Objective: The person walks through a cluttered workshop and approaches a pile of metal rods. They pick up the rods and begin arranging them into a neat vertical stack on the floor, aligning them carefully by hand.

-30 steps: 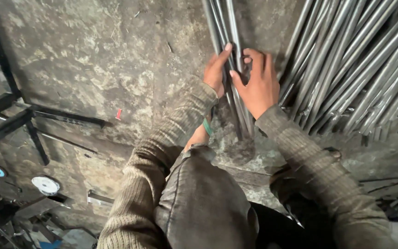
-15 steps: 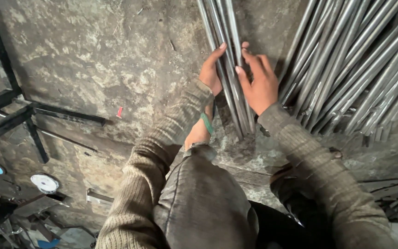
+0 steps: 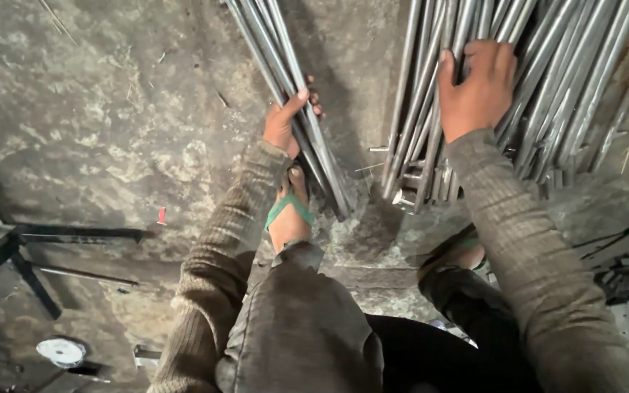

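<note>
left hand (image 3: 285, 125): fingers wrapped round a small bundle of thin steel rods (image 3: 293, 94); thumb on top, grip clenched; bundle slants down to the concrete floor (image 3: 96, 131), lower ends just beside the person's sandalled foot (image 3: 289, 215)
right hand (image 3: 478, 87): laid palm-down on the big rod pile (image 3: 547, 94); fingers spread and curled over several rods, pressing not lifting; cannot tell if any one rod is pinched
gap: bundle and pile well apart, bare floor between them
rod ends: pile ends ragged and uneven near the right knee; sharp-looking
doing it well, my read: keep the left grip tight so the bundle doesn't fan out; slide rods off the pile along their length, not across; watch the bare toes
clutter: dark metal frame (image 3: 38, 247) at left; round discs (image 3: 60, 351) lower left, clear of the hands
</note>
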